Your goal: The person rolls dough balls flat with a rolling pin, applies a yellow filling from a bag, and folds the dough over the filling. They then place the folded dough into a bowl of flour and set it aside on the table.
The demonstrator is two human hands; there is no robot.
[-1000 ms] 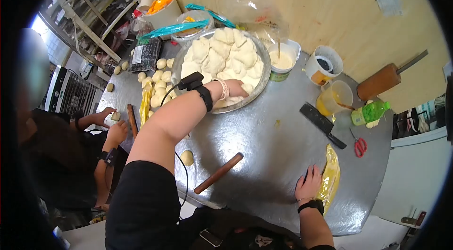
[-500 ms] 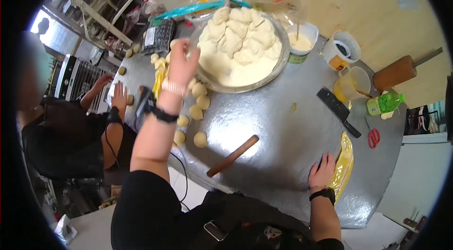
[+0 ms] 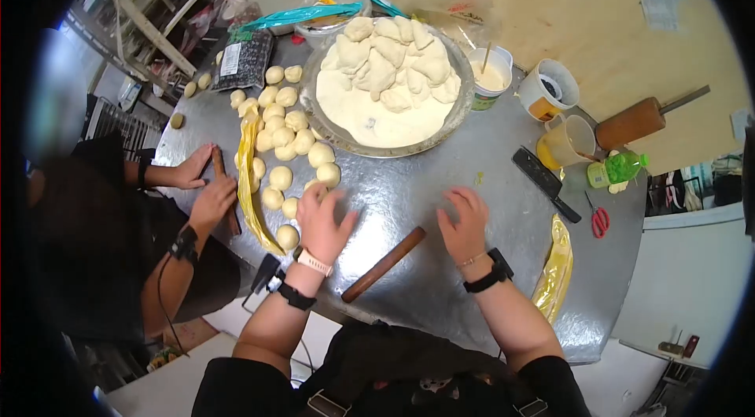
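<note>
My left hand [image 3: 321, 224] reaches over the near right end of a cluster of dough balls [image 3: 285, 134], its thumb apart from the fingers. A dough ball [image 3: 328, 175] sits just beyond its fingertips, and whatever lies beneath the palm is hidden. To the right, my right hand [image 3: 464, 220] is over the bare metal, fingers bent and thumb spread, with nothing in it. Between the two hands, nearer to me, a wooden rolling pin [image 3: 384, 263] lies slantwise on the table.
Beyond my hands stands a wide metal bowl [image 3: 389, 151] of flour and dough pieces. A cleaver [image 3: 546, 181], red-handled scissors [image 3: 600, 222] and a yellow wrapper [image 3: 555, 267] lie right. Another yellow wrapper [image 3: 248, 181] edges the dough balls. At left, a co-worker's hands [image 3: 211, 197] hold a rolling pin.
My left hand has come back from beside the bowl toward me. My right hand has left the yellow wrapper and moved left. The co-worker's hands are now on a rolling pin.
</note>
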